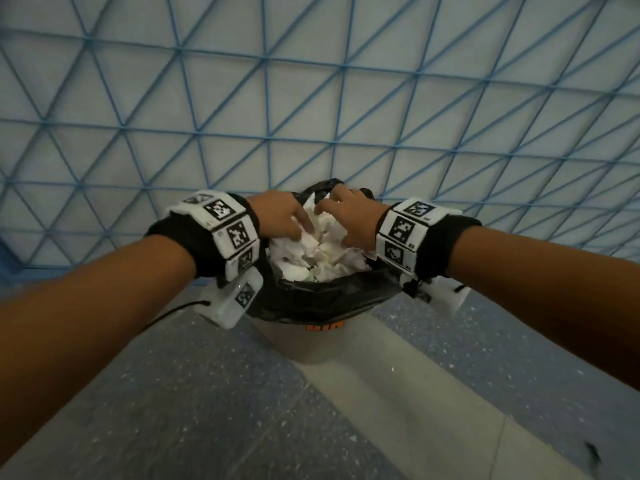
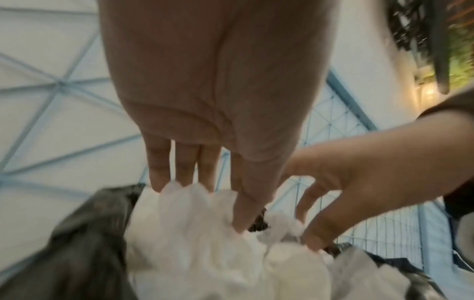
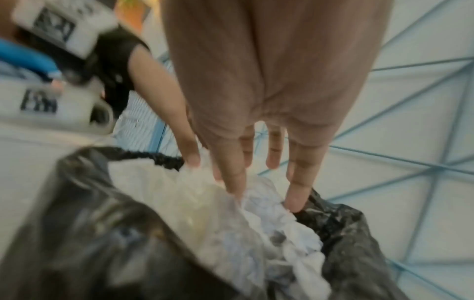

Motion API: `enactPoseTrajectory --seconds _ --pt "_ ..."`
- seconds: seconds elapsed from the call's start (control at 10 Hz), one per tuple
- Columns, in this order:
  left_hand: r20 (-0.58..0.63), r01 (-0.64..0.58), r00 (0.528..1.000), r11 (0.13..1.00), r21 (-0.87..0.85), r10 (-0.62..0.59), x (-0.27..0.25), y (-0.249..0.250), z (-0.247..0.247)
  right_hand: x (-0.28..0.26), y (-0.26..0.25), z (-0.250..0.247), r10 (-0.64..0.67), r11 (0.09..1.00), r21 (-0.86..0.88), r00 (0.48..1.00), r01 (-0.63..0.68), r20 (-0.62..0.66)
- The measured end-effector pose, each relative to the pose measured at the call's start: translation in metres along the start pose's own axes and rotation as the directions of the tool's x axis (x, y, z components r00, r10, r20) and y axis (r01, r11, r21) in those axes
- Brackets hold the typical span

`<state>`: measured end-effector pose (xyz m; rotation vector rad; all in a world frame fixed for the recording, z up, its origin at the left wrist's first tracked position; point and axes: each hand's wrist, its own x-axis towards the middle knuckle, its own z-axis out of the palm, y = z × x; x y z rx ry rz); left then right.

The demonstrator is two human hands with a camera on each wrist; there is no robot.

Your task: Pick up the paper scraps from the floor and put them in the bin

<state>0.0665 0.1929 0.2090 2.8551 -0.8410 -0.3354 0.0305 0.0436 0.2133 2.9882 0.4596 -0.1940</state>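
Observation:
A grey bin (image 1: 311,344) with a black liner (image 1: 322,296) stands on the floor against the wall. It is heaped with crumpled white paper scraps (image 1: 322,254). Both hands are over its mouth. My left hand (image 1: 301,230) presses its straight fingers down into the paper (image 2: 205,243), as the left wrist view shows (image 2: 205,192). My right hand (image 1: 332,216) touches the pile from the right, and in the right wrist view (image 3: 256,182) its fingertips sink into the paper (image 3: 205,213) by the liner's edge (image 3: 333,223). Neither hand grips a scrap that I can see.
A white wall (image 1: 311,98) with a blue triangular grid rises just behind the bin. The floor is speckled grey with a pale stripe (image 1: 398,410) running under the bin. A tiny white speck (image 1: 392,368) lies on the stripe, a dark mark (image 1: 592,452) at the lower right.

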Motion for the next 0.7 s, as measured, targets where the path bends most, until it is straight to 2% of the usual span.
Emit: enactPoseTrajectory --seconds 0.1,0.2,0.3,0.4,0.5,0.6,0.7 --pt "-0.171 0.066 0.984 0.993 0.098 -0.048 0.000 -0.004 -0.005 0.008 0.003 0.004 0.016 1.000 -0.007 0.992 -0.015 0.123" --pt "-0.096 0.113 0.991 0.979 0.171 -0.098 0.009 0.003 0.011 0.007 0.002 0.014 0.026 1.000 -0.007 0.967 -0.025 0.252" --pt "0.054 0.090 0.993 0.975 0.203 -0.103 0.016 0.017 0.034 0.001 -0.002 0.021 0.047 0.998 0.032 0.938 -0.061 0.344" --pt "-0.042 0.067 0.997 0.990 0.128 -0.062 0.015 0.015 0.028 -0.002 0.003 0.008 0.029 0.993 0.099 0.955 -0.061 0.294" --pt "-0.263 0.058 0.962 0.995 -0.075 -0.076 0.000 0.000 0.011 -0.008 0.009 -0.007 0.044 0.964 0.254 0.988 -0.081 0.147" --pt "-0.391 -0.064 0.920 0.989 -0.133 0.007 -0.021 -0.001 0.002 -0.021 0.011 -0.014 0.027 0.936 0.351 0.999 -0.036 0.031" --pt "-0.435 -0.142 0.899 0.977 -0.161 0.058 -0.048 -0.001 0.012 -0.049 0.010 -0.009 0.117 0.899 0.436 0.985 -0.050 -0.129"
